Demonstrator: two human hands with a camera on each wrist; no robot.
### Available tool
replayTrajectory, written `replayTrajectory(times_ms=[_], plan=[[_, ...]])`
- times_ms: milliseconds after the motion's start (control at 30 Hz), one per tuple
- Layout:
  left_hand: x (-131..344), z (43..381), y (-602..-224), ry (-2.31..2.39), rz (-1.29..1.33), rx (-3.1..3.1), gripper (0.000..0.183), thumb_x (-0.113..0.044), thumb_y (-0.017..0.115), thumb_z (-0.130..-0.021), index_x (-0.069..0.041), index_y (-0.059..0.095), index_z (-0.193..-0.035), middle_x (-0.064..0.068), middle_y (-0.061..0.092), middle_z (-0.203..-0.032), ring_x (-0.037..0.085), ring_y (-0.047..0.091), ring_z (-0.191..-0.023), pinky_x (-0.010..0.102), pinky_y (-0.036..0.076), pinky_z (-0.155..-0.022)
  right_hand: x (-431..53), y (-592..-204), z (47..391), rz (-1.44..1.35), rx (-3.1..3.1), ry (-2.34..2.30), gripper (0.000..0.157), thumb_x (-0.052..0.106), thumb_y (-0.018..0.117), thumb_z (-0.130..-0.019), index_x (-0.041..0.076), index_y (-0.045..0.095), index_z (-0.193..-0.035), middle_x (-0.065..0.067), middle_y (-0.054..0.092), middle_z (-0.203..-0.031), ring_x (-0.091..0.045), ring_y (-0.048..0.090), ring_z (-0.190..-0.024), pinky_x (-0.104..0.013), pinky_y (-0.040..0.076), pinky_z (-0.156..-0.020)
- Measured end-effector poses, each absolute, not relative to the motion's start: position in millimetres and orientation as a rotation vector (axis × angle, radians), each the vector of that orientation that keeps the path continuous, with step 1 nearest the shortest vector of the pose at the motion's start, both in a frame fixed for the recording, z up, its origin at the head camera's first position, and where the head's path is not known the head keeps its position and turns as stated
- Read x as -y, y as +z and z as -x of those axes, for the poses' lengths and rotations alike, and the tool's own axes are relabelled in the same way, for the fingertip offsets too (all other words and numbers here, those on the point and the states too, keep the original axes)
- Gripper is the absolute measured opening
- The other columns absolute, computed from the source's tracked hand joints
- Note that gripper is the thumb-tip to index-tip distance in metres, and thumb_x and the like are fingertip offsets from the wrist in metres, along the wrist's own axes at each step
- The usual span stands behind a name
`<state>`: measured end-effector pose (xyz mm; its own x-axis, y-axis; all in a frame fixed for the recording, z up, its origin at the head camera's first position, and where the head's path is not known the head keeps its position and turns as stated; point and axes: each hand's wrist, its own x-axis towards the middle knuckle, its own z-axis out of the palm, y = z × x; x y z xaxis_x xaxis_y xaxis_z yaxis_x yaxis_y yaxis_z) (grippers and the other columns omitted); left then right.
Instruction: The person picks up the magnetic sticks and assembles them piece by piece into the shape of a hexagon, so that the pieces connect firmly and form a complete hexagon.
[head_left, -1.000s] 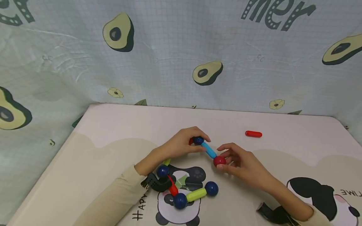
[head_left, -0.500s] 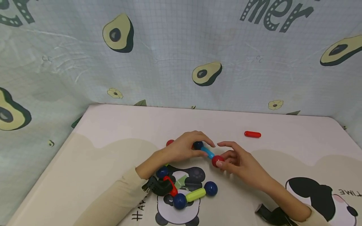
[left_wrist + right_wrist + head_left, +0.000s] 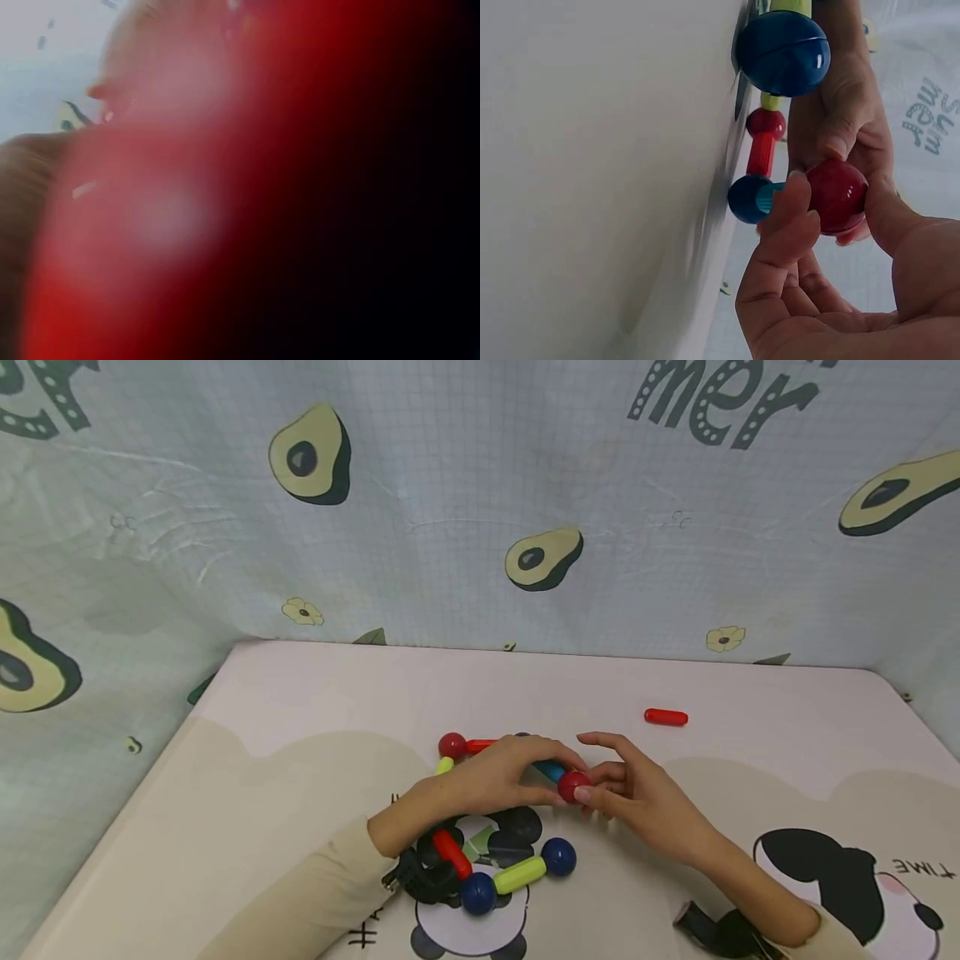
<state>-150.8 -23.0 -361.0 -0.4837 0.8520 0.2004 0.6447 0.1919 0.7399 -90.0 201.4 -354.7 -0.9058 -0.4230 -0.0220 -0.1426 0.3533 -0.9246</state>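
My right hand (image 3: 637, 797) pinches a red magnetic ball (image 3: 574, 786) between thumb and fingers. The ball sits on the end of a light-blue magnetic rod (image 3: 550, 770). From the other side, my left hand (image 3: 498, 777) reaches over the rod, its thumb and fingertips at the same red ball; the right wrist view shows the left thumb (image 3: 836, 142) against it. The rod's other end joins a dark-blue ball (image 3: 750, 199), mostly covered by the left hand in the head view. A red rod (image 3: 480, 746) links it to another red ball (image 3: 452, 745). A blurred red surface fills much of the left wrist view.
The chain continues through yellow-green and red rods to a dark-blue ball (image 3: 478, 893), a yellow-green rod (image 3: 520, 875) and an end dark-blue ball (image 3: 558, 857). The left wrist strap (image 3: 423, 877) lies against the chain. A loose red rod (image 3: 666, 717) is at the back right.
My left hand has slid right along the light-blue rod, from the dark-blue ball to the red one, uncovering the red ball and red rod behind it. My right hand barely moves.
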Motion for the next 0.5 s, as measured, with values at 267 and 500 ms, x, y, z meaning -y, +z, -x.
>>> replayTrajectory(times_ms=[267,500], plan=[[24,151,-365,1.200,-1.443,-2.215,0.040,-0.014,0.074,-0.085,-0.012,0.062,-0.124,-0.002,0.062,-0.121,0.007,0.051,-0.114,0.023,0.039,-0.097,-215,-344,95,0.520,-2.586,-1.311,0.048,0.023,0.061,-0.095,0.007,0.044,-0.136,-0.003,0.067,-0.098,-0.018,0.064,-0.079,-0.029,0.053,-0.067],[25,152,-367,1.225,-1.464,-2.214,0.040,-0.013,0.073,-0.086,-0.012,0.062,-0.124,-0.001,0.062,-0.122,0.006,0.051,-0.112,0.022,0.040,-0.095,-261,-345,118,0.463,-3.146,-0.939,0.042,0.019,0.070,-0.088,0.008,0.057,-0.127,-0.009,0.064,-0.108,-0.020,0.056,-0.081,-0.027,0.048,-0.063]])
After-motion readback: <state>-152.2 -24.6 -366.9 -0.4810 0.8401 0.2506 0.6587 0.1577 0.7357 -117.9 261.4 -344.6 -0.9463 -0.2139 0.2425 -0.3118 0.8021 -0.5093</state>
